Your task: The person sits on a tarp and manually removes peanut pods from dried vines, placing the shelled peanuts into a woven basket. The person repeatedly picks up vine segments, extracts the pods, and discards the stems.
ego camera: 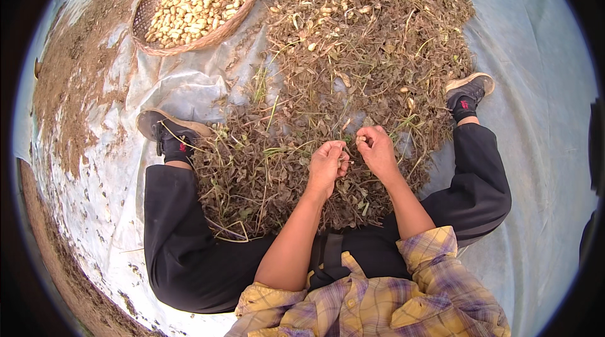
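My left hand (327, 167) is closed on a thin plant stem, mostly hidden by the fingers. Close beside it, my right hand (376, 150) pinches a small peanut pod (362, 139) between thumb and fingertips. Both hands hover over a heap of dried peanut plants (246, 186), brown and leafy with some green stalks, that spreads between my legs. Loose peanut pods (342, 2) lie scattered across the far part of the heap. At the upper left stands a woven basket (222, 32) holding many pale peanuts in their shells (194, 6).
Plastic sheeting (534, 115) lies under everything, wrinkled near the basket. Dirt (78, 96) covers part of it on the left. My left shoe (170, 130) and my right shoe (472, 87) flank the heap, and dry stalks cross the left ankle.
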`<state>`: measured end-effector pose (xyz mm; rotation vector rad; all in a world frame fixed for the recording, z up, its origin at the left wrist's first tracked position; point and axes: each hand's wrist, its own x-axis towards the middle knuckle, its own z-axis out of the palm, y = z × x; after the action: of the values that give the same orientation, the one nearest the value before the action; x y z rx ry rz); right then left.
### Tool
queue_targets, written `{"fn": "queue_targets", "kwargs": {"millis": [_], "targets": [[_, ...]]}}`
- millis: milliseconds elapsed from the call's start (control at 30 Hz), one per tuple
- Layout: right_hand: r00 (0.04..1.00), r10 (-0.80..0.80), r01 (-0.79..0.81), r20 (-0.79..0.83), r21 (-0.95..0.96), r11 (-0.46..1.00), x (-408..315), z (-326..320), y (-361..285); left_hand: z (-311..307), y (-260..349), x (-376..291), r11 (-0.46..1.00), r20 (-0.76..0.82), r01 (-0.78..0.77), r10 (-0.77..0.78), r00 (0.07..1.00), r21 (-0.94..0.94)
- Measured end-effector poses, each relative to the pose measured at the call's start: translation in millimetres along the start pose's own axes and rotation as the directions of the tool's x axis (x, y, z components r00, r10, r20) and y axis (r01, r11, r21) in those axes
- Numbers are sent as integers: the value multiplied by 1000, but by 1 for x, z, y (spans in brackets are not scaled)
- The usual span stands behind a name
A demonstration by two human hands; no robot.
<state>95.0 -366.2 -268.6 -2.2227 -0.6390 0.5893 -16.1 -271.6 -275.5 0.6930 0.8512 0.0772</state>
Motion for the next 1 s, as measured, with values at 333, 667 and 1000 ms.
{"fn": "queue_targets", "kwargs": {"millis": [333, 667, 1000], "targets": [[988, -14, -63, 154, 483, 873, -17, -23, -21, -1, 11, -12, 997, 82, 8, -14, 997, 74], [877, -80, -140, 474, 411, 901, -40, 0, -30, -15, 38, -21, 961, 215, 44, 17, 977, -274], [982, 125, -135, 139, 61, 989, 13, -25, 16, -16, 29, -12, 947, 82, -62, 92, 992, -314]]}}
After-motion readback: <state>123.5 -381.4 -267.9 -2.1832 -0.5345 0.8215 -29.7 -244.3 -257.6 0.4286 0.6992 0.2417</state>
